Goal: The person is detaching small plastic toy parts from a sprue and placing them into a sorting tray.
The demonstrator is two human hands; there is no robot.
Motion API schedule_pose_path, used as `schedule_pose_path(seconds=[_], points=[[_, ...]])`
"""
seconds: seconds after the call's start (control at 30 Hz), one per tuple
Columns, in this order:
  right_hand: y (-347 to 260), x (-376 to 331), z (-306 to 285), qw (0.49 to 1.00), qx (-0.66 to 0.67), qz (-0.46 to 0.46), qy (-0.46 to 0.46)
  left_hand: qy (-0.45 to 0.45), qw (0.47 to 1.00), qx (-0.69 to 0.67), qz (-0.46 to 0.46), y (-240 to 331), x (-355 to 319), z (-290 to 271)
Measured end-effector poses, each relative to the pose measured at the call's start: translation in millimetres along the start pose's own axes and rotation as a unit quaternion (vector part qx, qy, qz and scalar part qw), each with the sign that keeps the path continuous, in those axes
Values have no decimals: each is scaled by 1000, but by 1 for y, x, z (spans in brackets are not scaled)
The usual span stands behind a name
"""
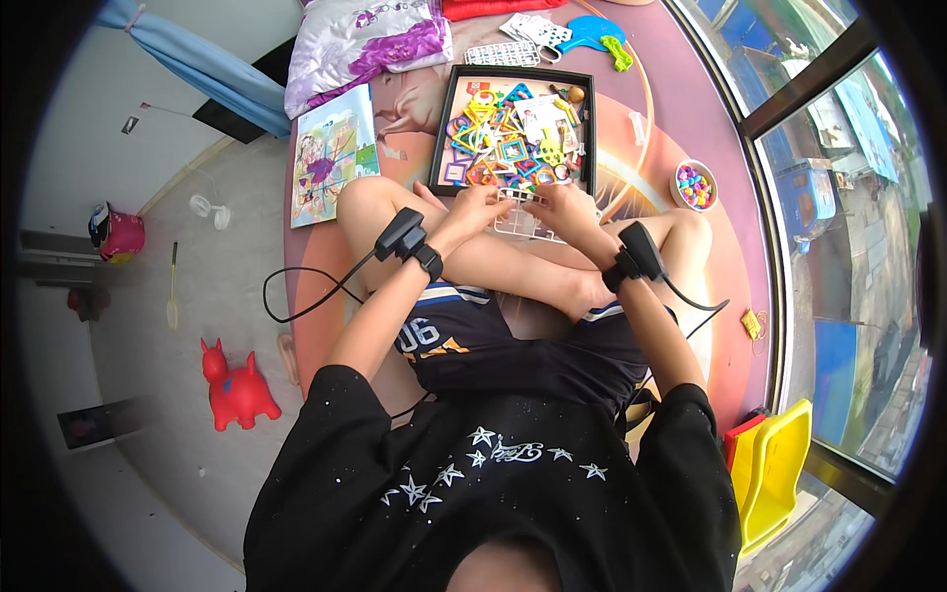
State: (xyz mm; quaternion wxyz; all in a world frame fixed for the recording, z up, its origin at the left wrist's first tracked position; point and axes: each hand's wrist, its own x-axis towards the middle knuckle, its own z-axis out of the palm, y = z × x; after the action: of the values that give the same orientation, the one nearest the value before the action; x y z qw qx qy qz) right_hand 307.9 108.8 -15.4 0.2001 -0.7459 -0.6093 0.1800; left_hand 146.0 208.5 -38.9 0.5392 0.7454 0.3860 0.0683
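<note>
Both hands — left hand (475, 209), right hand (564, 207) — fingers gripping white grid (521, 219), just beside black tray's (440, 133) near edge

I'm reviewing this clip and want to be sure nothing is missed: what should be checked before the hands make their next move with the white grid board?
1. Left hand on white plastic grid board: ok.
2. Right hand on the board: ok.
3. Board resting on crossed legs, not hanging: ok.
4. Black square tray of colourful plastic pieces close in front: ok.
5. Small bowl of mixed beads upright, apart from the knee: ok.
6. Piece held in fingers: cannot tell.
</note>
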Motion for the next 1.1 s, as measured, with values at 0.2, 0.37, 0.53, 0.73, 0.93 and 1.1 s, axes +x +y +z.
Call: schedule_pose_path(seconds=[0.2,0.37,0.53,0.73,0.93,1.1], points=[[-5,-25,-28,979,188,-4,74,-11,976,-210,64,19,-29,3],[-25,-36,-40,934,350,-1,77,-36,966,-234,105,67,-57,2],[-49,-43,-57,898,420,51,121,17,946,-307,100,75,-81,-3],[-56,-53,-70,907,405,7,114,117,959,-235,108,92,-98,-5],[-63,-63,-86,940,314,-65,114,124,973,-11,193,105,-108,-12],[-72,-72,-93,913,338,-155,166,-65,954,-204,212,90,-99,-3]])
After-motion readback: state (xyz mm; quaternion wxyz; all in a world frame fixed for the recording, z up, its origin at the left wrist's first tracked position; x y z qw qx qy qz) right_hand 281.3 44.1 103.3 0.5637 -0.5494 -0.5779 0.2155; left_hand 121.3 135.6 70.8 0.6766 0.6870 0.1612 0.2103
